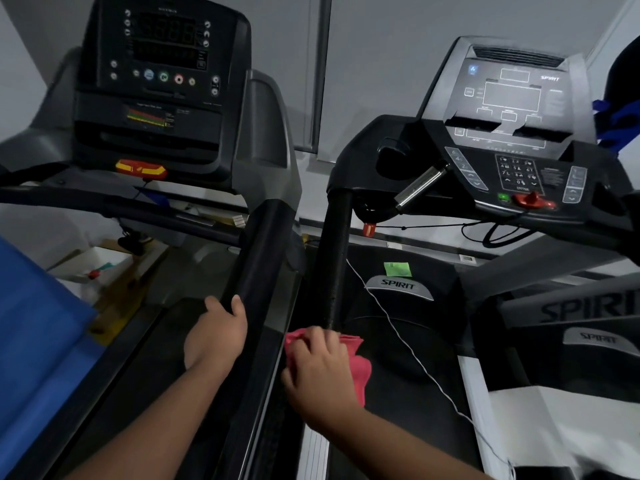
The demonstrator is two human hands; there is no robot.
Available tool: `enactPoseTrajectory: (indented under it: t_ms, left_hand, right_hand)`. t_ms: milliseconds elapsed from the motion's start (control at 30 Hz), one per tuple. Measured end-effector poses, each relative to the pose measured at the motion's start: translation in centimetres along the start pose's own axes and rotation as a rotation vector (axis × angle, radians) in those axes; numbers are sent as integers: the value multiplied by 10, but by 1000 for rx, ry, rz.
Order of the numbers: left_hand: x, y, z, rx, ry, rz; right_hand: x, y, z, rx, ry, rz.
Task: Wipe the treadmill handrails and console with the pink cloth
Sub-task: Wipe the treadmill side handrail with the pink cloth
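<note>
Gripping the pink cloth (358,362), the right hand (320,372) has its fingers curled over the bunched fabric and presses it round the near end of the right-hand treadmill's black foam handrail (337,258). Cloth is wrapped against the rail, part of it hanging below the hand. Left hand (216,332) is wrapped round the near part of the neighbouring treadmill's handrail (256,258), thumb over the top, no cloth in it; looks like bracing only.

Step in hand, as I judge it: wiping the handrail, at its near end. Most of the task looks undone: the rest of this rail, the far-side rail and the console (516,133) all lie ahead of the cloth.

Next move calls for sliding the cloth up along the rail toward the console, keeping the fingers closed round the foam so the fabric does not slip off. Watch the thin white cord (398,327) running across the deck just beside the cloth, and the red safety key (530,199) at the console's front edge: a drag of the cloth could snag either.

Left treadmill's console (162,81) stands at the far left. Green tag (397,269) sits on the motor cover, well apart from the hands.
</note>
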State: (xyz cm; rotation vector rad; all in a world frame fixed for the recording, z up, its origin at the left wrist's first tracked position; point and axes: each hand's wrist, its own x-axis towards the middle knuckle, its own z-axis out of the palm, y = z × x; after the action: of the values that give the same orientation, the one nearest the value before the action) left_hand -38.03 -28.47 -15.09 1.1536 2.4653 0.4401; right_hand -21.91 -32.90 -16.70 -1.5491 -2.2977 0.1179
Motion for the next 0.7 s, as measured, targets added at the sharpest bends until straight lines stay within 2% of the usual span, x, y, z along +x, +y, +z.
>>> enactPoseTrajectory:
  t_ms: [100, 133, 200, 233, 333, 500, 600, 700]
  left_hand:
    - [0, 0, 0, 1, 11, -1]
    - [-1, -1, 0, -4, 10, -1]
    - [-2, -2, 0, -14, 13, -4]
    - [-3, -2, 0, -19, 17, -3]
    - [-4, -4, 1, -33, 17, -3]
    - [-2, -2, 1, -22, 11, 2]
    - [-2, -1, 1, -8, 23, -3]
    - [-2, 0, 1, -2, 26, -10]
  right_hand:
    - [4, -16, -1, -100, -136, -8]
    - [3, -15, 0, -77, -157, -79]
    - [3, -4, -8, 83, -346, -206]
    - [1, 6, -12, 130, -389, -285]
    - [-9, 40, -13, 133, -284, -412]
    - [-20, 42, -7, 63, -92, -283]
    - [-8, 20, -1, -91, -144, -264]
    - [7, -5, 3, -365, -322, -305]
